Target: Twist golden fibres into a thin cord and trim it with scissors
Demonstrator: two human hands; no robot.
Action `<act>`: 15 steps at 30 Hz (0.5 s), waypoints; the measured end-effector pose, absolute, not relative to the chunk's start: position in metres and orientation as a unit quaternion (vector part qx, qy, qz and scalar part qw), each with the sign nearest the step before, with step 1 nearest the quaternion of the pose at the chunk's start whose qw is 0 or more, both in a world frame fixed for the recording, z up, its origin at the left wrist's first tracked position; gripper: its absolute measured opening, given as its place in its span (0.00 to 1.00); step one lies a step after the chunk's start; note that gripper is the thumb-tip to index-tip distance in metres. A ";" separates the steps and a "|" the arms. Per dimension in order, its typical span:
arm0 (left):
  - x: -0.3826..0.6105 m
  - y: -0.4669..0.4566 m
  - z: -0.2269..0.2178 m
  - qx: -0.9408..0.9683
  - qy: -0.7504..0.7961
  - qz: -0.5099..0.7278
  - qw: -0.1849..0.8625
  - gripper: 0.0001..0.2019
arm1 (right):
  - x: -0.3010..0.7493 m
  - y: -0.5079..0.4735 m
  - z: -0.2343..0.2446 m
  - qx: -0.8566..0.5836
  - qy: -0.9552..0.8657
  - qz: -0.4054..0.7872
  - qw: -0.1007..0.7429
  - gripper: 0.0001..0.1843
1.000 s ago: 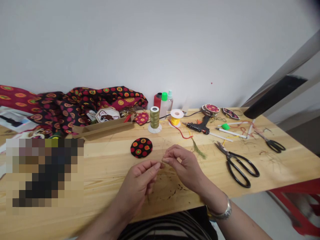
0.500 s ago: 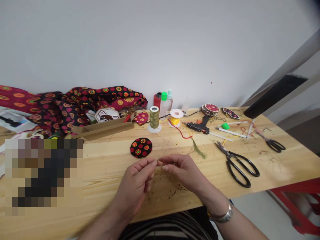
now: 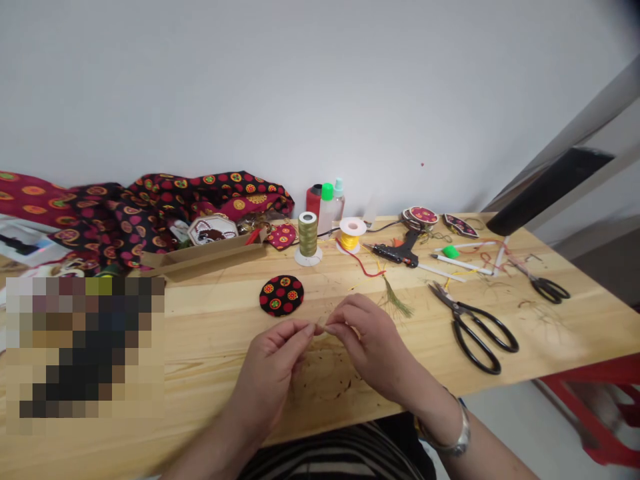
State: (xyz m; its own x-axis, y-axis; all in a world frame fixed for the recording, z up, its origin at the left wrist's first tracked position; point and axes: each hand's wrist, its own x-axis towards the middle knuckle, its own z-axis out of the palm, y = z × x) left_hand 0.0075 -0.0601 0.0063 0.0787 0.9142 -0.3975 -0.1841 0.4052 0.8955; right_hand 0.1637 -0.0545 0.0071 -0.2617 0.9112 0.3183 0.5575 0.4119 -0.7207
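Observation:
My left hand (image 3: 274, 367) and my right hand (image 3: 364, 340) meet fingertip to fingertip just above the wooden table (image 3: 210, 333), both pinched on a fine thread (image 3: 320, 328) that is barely visible between them. A round black fabric disc (image 3: 281, 295) with red and yellow dots lies on the table just beyond my left hand. An olive thread spool (image 3: 308, 235) and a yellow thread spool (image 3: 353, 233) stand farther back. A small green tassel (image 3: 397, 303) lies right of my right hand. A silver bracelet sits on my right wrist.
Large black scissors (image 3: 475, 330) and smaller scissors (image 3: 545, 287) lie to the right. A black glue gun (image 3: 397, 253), glue sticks, small bottles (image 3: 327, 200), fabric ornaments (image 3: 424, 217), a cardboard box (image 3: 210, 257) and patterned cloth (image 3: 150, 207) line the back. A blurred patch covers the left.
My right hand dipped toward the table, then rose slightly, its fingers staying pinched against my left fingertips. The view shifted a little.

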 end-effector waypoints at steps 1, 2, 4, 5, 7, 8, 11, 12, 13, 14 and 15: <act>0.008 -0.060 0.007 0.343 0.526 0.420 0.655 0.10 | 0.163 -0.054 0.008 -0.483 -0.768 0.221 0.358 0.08; 0.009 -0.060 0.008 0.340 0.521 0.420 0.661 0.10 | 0.163 -0.054 0.009 -0.481 -0.777 0.204 0.351 0.08; 0.009 -0.060 0.009 0.337 0.516 0.421 0.666 0.09 | 0.162 -0.053 0.010 -0.476 -0.791 0.182 0.340 0.09; 0.009 -0.060 0.010 0.337 0.516 0.420 0.666 0.09 | 0.162 -0.052 0.010 -0.474 -0.795 0.174 0.337 0.09; 0.009 -0.061 0.009 0.345 0.519 0.412 0.664 0.09 | 0.161 -0.051 0.009 -0.467 -0.800 0.168 0.336 0.09; 0.009 -0.061 0.008 0.352 0.522 0.406 0.663 0.09 | 0.161 -0.051 0.008 -0.464 -0.802 0.170 0.336 0.09; 0.007 -0.062 0.006 0.363 0.531 0.395 0.656 0.10 | 0.162 -0.048 0.005 -0.487 -0.779 0.169 0.356 0.08; 0.006 -0.062 0.005 0.361 0.537 0.397 0.651 0.11 | 0.164 -0.047 0.004 -0.508 -0.764 0.161 0.363 0.08; 0.005 -0.061 0.005 0.356 0.544 0.403 0.644 0.11 | 0.165 -0.047 0.003 -0.530 -0.751 0.150 0.364 0.07; 0.003 -0.060 0.005 0.350 0.550 0.411 0.637 0.12 | 0.167 -0.047 0.003 -0.549 -0.744 0.140 0.354 0.07; 0.000 -0.059 0.006 0.344 0.553 0.423 0.630 0.12 | 0.169 -0.048 0.003 -0.556 -0.751 0.133 0.330 0.07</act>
